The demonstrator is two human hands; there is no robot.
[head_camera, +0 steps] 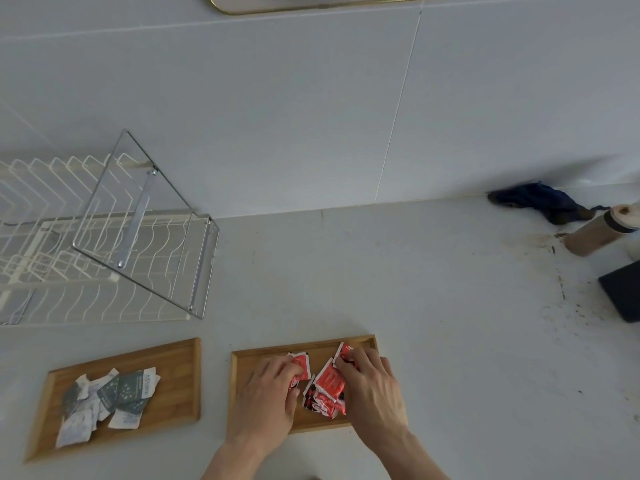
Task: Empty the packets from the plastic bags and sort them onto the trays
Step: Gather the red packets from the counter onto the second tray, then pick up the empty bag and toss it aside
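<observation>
Red packets [325, 386] are heaped on the wooden tray [242, 368] at lower centre. The left hand [268, 393] pinches one packet; the right hand [372, 386] presses others, seemingly to gather them. Grey packets [110, 400] are kept apart on the left tray [173, 358].

Soft, even, cool light, faint shadows, no glare; wide-angle bending at the edges, slight overall softness.
</observation>
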